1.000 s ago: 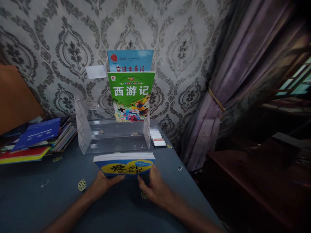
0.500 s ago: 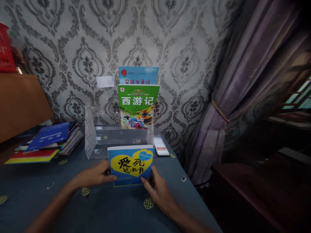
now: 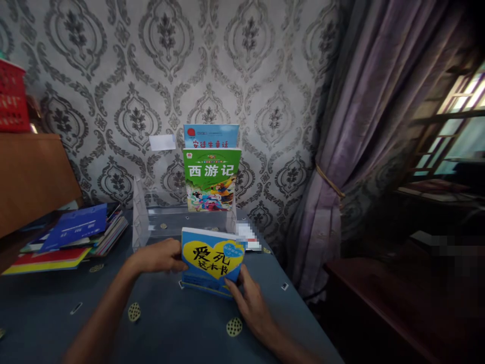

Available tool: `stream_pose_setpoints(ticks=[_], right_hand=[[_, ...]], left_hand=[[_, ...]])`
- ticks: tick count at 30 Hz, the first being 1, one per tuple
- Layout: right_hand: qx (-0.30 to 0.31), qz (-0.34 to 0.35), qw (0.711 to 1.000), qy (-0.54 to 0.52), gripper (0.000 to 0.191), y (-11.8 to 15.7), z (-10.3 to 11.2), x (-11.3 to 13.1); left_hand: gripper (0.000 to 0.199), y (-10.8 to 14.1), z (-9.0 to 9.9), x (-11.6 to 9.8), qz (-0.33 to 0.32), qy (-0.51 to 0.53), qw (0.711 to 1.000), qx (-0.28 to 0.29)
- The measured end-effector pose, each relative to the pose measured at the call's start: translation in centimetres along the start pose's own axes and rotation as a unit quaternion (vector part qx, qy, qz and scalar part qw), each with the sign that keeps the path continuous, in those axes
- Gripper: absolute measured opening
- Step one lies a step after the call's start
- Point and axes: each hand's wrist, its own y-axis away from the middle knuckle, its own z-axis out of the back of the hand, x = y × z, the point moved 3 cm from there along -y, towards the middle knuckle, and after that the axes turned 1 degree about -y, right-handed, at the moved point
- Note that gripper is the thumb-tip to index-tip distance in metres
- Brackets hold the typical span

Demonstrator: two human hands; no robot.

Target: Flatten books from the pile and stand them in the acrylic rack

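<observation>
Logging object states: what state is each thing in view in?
Heart book: closed, held, front cover showing
Right hand: gripping it
Left hand: at its left edge, contact unclear
Rack: standing, partly hidden
Green book: closed, upright in it
Pale-blue book: upright, partly hidden behind
Book pile: uneven
Curtain: tied back

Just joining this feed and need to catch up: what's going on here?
A person is holding a blue and yellow book upright above the table. The right hand grips its lower right side, and the left hand is at its left edge. Behind it is a clear rack, with a green book standing in it and a light blue book behind that one. A pile of books lies to the left.
</observation>
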Motion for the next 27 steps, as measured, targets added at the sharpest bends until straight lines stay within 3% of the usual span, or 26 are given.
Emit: stream_pose_setpoints(ticks=[3,5,12,18,23,27], right_hand=[[0.020,0.025,0.999,0.000,0.016,-0.1,-0.2,0.2],[0.028,0.046,0.999,0.007,0.014,-0.3,-0.2,0.5],[0.058,0.107,0.992,0.021,0.009,-2.4,-0.7,1.4],[0.034,0.177,0.983,0.039,0.006,-5.5,-1.4,2.3],[0.013,0.212,0.976,0.050,0.011,-8.8,-1.6,3.7],[-0.011,0.245,0.968,0.061,0.014,-10.9,-1.1,4.2]], left_hand=[[0.030,0.1,-0.3,0.7,0.063,-0.109,0.986,0.106],[0.039,0.3,-0.1,1.1,0.098,-0.138,0.976,0.136],[0.047,0.6,1.2,2.0,0.106,-0.163,0.971,0.135],[0.045,1.2,3.2,1.4,0.072,-0.179,0.981,0.038],[0.046,1.0,4.2,0.5,0.040,-0.217,0.969,-0.110],[0.046,0.4,4.1,-0.1,0.005,-0.236,0.942,-0.240]])
